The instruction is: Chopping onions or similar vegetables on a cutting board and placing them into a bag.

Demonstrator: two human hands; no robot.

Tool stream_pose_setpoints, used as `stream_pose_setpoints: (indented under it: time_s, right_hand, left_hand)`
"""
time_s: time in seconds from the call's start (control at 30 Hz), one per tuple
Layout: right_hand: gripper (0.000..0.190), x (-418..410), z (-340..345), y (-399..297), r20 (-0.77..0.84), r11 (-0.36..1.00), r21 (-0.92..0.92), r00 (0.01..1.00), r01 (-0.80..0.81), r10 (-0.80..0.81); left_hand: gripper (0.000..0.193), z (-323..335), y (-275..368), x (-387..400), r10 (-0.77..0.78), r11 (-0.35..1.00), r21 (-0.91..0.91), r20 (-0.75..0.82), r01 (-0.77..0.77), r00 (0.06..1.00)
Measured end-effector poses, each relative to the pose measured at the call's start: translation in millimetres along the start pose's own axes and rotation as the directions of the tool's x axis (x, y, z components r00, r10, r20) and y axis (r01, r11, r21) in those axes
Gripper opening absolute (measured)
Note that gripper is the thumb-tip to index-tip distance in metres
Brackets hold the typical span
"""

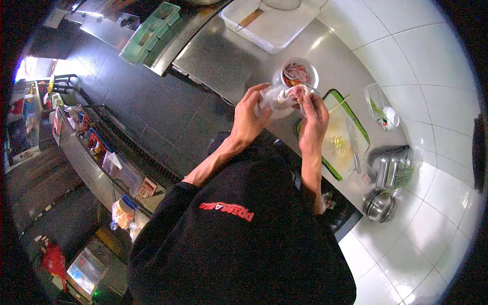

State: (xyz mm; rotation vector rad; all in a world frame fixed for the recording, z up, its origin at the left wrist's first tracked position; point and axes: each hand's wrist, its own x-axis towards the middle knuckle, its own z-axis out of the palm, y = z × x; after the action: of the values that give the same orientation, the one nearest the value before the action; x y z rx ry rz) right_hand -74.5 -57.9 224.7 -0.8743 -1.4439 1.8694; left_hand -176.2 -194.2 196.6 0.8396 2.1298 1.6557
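Both my hands are over the steel counter, handling a clear plastic bag [275,100] between them. My left hand [249,114] grips the bag's side, fingers curled around it. My right hand [314,116] pinches the bag's edge by a piece of pinkish raw meat [298,92]; whether the meat is inside the bag, I cannot tell. Just beyond them stands a white bowl [315,78] with sliced meat, red and orange bits and a utensil. To the right lies a green-rimmed cutting board [345,162] with a knife [353,143], yellowish chopped bits and a green stalk [340,105].
A white plastic tub [263,36] with a wooden-handled strainer [251,19] stands at the back. Along the tiled wall are a clear container [373,99], a small white cup [389,118], steel containers [392,164] and steel bowls [378,204]. Green bins [152,34] stand back left.
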Motion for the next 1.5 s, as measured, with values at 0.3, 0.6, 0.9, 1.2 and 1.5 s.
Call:
stream_pose_setpoints:
  time_s: [0.3,0.6,0.9,1.2,1.5]
  right_hand:
    - [0.025,10.9,1.1,-20.5,-0.051,0.964,0.115,0.968,-0.240,0.247]
    - [0.024,17.5,14.2,-46.6,0.292,0.954,-0.292,0.944,-0.067,0.156]
    - [0.015,-15.7,22.4,-38.6,0.271,0.677,-0.644,0.933,0.358,-0.236]
    - [0.021,-19.8,22.9,-37.7,0.492,0.471,-0.655,0.807,0.591,-0.327]
    - [0.024,-33.8,23.0,-34.4,0.622,0.379,-0.546,0.665,0.747,-0.414]
  left_hand:
    - [0.044,-0.9,-14.0,9.2,0.264,0.962,-0.098,0.091,-0.255,0.960]
    - [0.049,-5.2,6.3,9.9,-0.115,0.918,-0.309,0.388,0.247,0.914]
    - [0.058,3.3,-9.6,5.8,-0.197,0.685,-0.680,0.173,0.262,0.965]
    - [0.055,8.5,-2.7,12.1,-0.036,0.547,-0.818,0.191,0.179,0.981]
    - [0.039,7.7,9.2,9.3,-0.139,0.594,-0.794,0.058,0.130,0.989]
